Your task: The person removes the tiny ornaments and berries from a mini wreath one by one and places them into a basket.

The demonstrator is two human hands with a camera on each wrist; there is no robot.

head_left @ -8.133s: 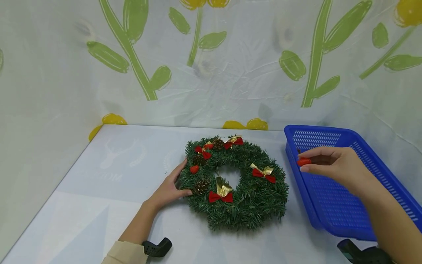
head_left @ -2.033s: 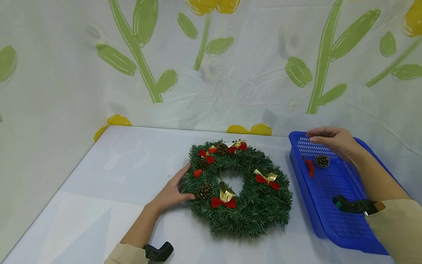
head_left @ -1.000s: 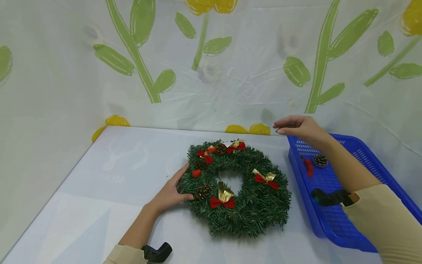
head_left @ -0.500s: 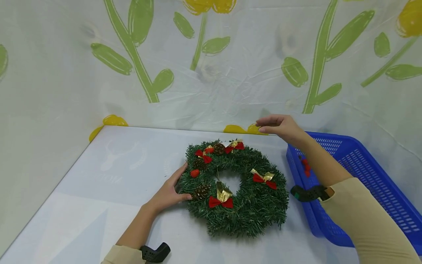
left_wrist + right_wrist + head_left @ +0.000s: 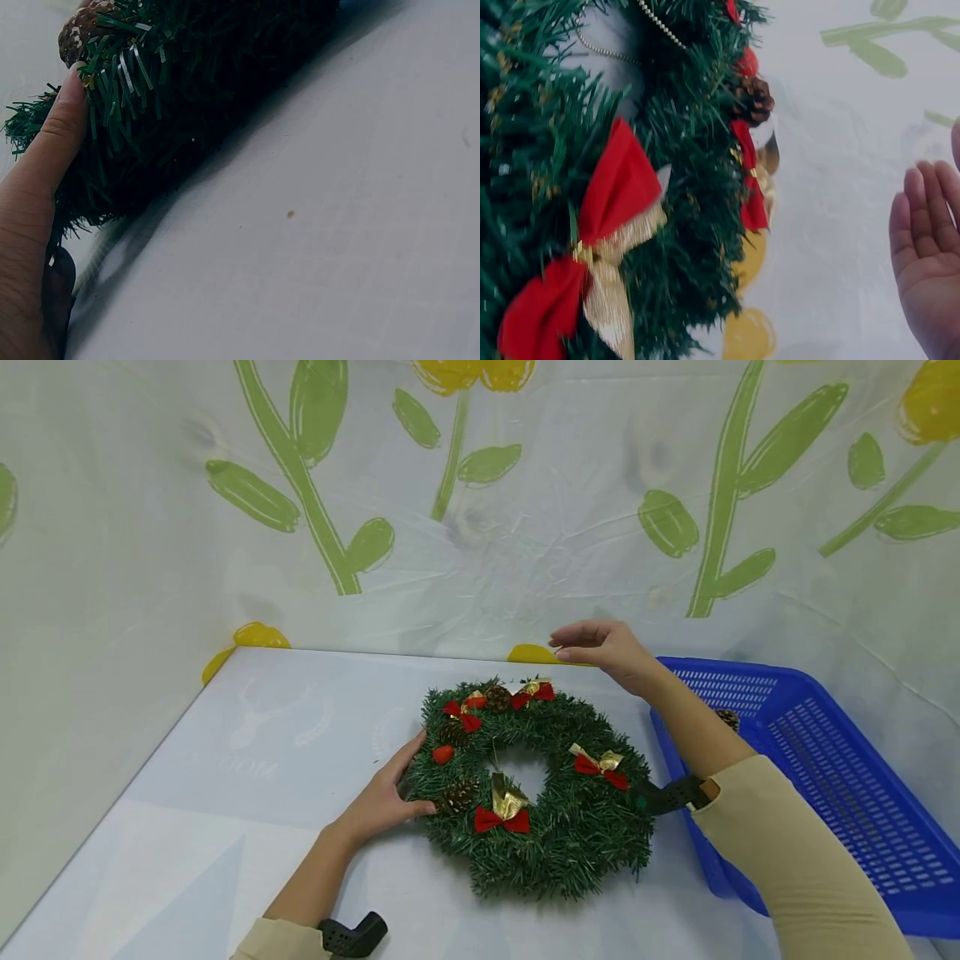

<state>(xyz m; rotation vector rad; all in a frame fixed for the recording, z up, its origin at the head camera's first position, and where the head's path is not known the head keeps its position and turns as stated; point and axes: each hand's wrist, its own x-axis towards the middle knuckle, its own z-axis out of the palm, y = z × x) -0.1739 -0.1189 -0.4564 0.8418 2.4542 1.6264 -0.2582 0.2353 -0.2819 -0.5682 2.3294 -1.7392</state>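
A green wreath (image 5: 570, 843) lies on the table, trimmed with red and gold bows (image 5: 502, 820), brown pine cones (image 5: 459, 795) and red berries (image 5: 442, 754). My left hand (image 5: 382, 802) grips its left edge, thumb on top beside a pine cone and fingers along the outer side. In the left wrist view the thumb (image 5: 56, 135) presses into the needles. Raised beyond the wreath's far right edge, my right hand (image 5: 603, 652) has loosely bent fingers. Its palm (image 5: 937, 292) shows bare in the right wrist view, with nothing held.
A blue plastic basket (image 5: 847, 785) stands on the right, partly behind my right forearm. Inside it a pine cone (image 5: 727, 719) shows. A white wall cloth (image 5: 555, 552) with printed plants closes off the table's back edge.
Eight seconds ago my right hand held a red ornament over the basket; later red berries lay inside. Empty-handed, it has since moved left toward the wreath's far side. The left hand stayed put.
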